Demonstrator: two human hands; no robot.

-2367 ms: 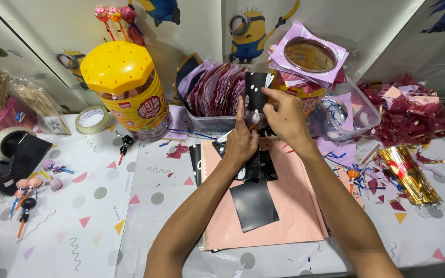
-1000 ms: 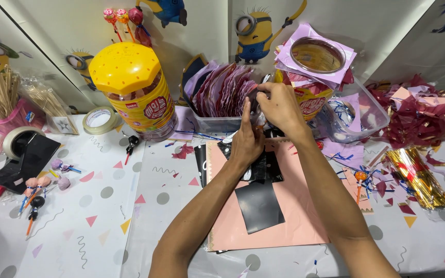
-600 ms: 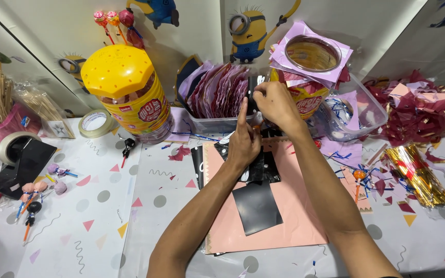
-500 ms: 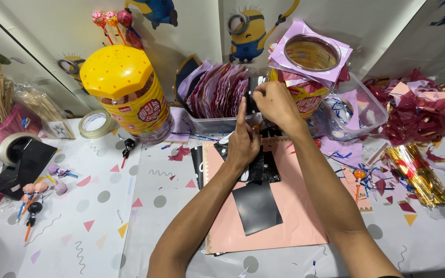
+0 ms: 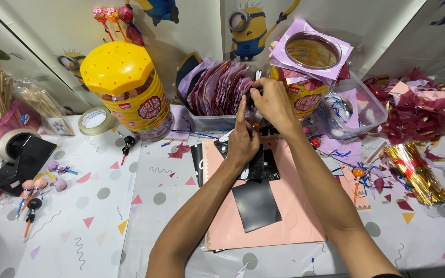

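My left hand point(image 5: 243, 140) and my right hand point(image 5: 271, 103) meet over the far end of a pink paper sheet point(image 5: 289, 221). Both pinch a crumpled black wrapper point(image 5: 260, 163) that hangs from the fingertips down onto the pink sheet. What the wrapper covers is hidden by my fingers. A flat black square sheet point(image 5: 256, 204) lies on the pink paper just below my left wrist. A clear tub of purple and maroon wrappers point(image 5: 217, 95) stands right behind my hands.
A yellow-lidded jar point(image 5: 127, 92) stands at the back left with a tape roll point(image 5: 95, 119) beside it. A black tape dispenser point(image 5: 19, 157) and wrapped lollipops point(image 5: 32, 185) lie left. Right are a clear container point(image 5: 359, 108), a gold foil bundle point(image 5: 418, 172) and scattered scraps.
My hands stayed together on the black wrapper and lifted slightly toward the tub. The view shifted a little; nothing else on the table moved.
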